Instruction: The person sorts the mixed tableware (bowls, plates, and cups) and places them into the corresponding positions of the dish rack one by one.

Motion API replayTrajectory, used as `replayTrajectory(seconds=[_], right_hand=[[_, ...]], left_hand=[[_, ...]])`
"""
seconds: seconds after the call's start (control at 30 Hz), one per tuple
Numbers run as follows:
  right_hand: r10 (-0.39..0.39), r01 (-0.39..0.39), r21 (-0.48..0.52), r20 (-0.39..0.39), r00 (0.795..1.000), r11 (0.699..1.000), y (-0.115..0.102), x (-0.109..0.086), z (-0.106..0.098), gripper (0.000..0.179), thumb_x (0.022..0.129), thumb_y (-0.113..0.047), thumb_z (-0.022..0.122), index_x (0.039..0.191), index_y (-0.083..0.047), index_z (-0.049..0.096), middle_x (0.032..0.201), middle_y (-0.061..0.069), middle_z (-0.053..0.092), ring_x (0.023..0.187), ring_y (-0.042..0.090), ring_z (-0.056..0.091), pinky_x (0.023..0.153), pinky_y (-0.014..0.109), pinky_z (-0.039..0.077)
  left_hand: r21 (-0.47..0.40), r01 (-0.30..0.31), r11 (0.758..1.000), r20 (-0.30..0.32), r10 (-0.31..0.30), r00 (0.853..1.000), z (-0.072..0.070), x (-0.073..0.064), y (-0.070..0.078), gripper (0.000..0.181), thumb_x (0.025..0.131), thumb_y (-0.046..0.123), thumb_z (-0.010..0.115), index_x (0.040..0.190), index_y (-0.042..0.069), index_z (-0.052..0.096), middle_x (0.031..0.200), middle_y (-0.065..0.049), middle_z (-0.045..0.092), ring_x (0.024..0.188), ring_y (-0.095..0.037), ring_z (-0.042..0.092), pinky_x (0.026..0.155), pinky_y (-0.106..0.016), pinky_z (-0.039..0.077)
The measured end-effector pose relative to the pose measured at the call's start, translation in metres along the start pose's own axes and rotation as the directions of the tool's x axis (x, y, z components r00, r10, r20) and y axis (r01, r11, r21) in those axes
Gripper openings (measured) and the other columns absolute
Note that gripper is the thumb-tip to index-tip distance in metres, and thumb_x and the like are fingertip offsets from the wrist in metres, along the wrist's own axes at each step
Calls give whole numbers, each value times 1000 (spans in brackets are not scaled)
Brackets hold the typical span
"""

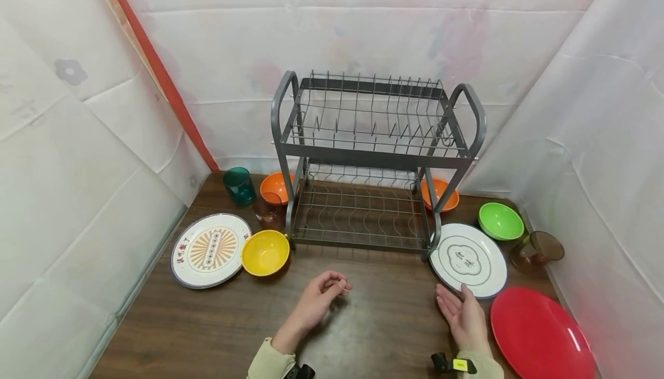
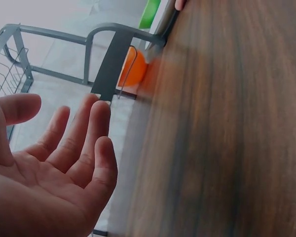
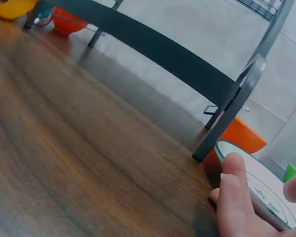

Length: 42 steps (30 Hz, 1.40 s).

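My left hand [image 1: 317, 303] is over the front middle of the table with its fingers loosely bent and nothing in them; the left wrist view shows its empty palm [image 2: 54, 182]. On the right, my right hand [image 1: 464, 315] is at the near rim of a white plate [image 1: 493, 272] with a dark edge. Its fingers [image 3: 232, 192] are extended and the thumb stands apart. Whether they touch the rim I cannot tell. A two-tier dark metal dish rack [image 1: 358, 246] stands behind both hands. The red oval plate [image 1: 539, 333] lies to the right of my right hand.
Left of the rack are a patterned white plate [image 1: 233, 223], a yellow bowl [image 1: 266, 253], a teal cup [image 1: 239, 186], an orange bowl [image 1: 275, 186] and a brownish clear cup [image 1: 268, 213]. On the right are another orange bowl [image 1: 446, 194], a green bowl [image 1: 500, 222] and a brown cup [image 1: 536, 250].
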State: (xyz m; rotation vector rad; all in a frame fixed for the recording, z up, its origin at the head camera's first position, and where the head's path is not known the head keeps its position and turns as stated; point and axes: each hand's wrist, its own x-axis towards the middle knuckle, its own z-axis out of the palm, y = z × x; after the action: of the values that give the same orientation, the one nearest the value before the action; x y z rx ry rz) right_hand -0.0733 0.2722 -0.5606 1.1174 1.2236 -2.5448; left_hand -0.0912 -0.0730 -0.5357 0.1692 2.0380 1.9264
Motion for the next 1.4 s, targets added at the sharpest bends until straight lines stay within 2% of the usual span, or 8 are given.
replayTrajectory(seconds=[0.13,0.3,0.5,0.77,0.9,1.07,1.2,1.4], right_hand=[[-66,58,-124,-61,996,991,7,6,1,67,108,-39,33,159,-7,3,92,1,74,93,11,71,86,29,54],[-219,153,-312,-189,957,938,29,11,2,65,109,-32,30,155,7,7,128,22,62,84,13,73,78,33,57],[-325,243,-294,-270,906,924,37,12,0,62,108,-27,29,156,5,6,152,31,28,80,7,71,79,32,57],[-369,292,-269,-307,877,918,31,9,2,55,104,-17,32,153,3,18,123,19,59,81,6,71,80,31,56],[-346,328,-111,-280,896,938,28,7,0,50,102,-10,41,149,-7,25,94,-5,69,84,13,72,78,35,57],[-332,340,-4,-222,917,941,24,4,-3,50,101,-5,44,147,-11,25,91,-7,71,86,15,72,80,38,57],[-382,362,-124,-224,897,924,19,1,-3,54,101,-5,41,151,-4,22,95,-7,66,84,13,72,80,37,57],[-454,372,-310,-259,853,875,6,-4,-3,53,102,-9,37,152,3,23,122,14,54,79,7,71,78,37,57]], left_hand=[[-8,18,1000,3,-18,1000,-2,-5,-4,29,104,25,55,115,-2,61,110,-17,70,96,-33,65,70,-39,50],[-8,51,999,-24,-51,998,-7,-15,-14,29,104,22,55,116,-4,61,115,-21,67,98,-35,64,71,-39,50],[57,89,994,-82,-84,993,-17,-17,-18,33,103,27,56,122,2,63,120,-18,65,106,-32,63,81,-46,51],[156,81,984,-199,-49,979,-33,-11,-21,33,102,28,58,123,4,65,121,-11,66,111,-26,61,87,-41,50],[162,93,982,-250,-50,967,-43,-10,-21,29,101,26,59,120,5,67,118,-10,67,107,-23,62,84,-37,49],[147,105,984,-272,-62,960,-54,-9,-17,31,102,25,59,123,4,65,121,-11,66,108,-23,61,85,-38,48],[146,95,985,-289,-49,956,-59,-7,-15,32,103,25,57,125,3,63,123,-14,65,111,-25,60,90,-43,49],[123,64,990,-293,-26,956,-59,-3,-14,31,102,24,58,125,4,63,124,-13,65,113,-25,60,94,-44,48]])
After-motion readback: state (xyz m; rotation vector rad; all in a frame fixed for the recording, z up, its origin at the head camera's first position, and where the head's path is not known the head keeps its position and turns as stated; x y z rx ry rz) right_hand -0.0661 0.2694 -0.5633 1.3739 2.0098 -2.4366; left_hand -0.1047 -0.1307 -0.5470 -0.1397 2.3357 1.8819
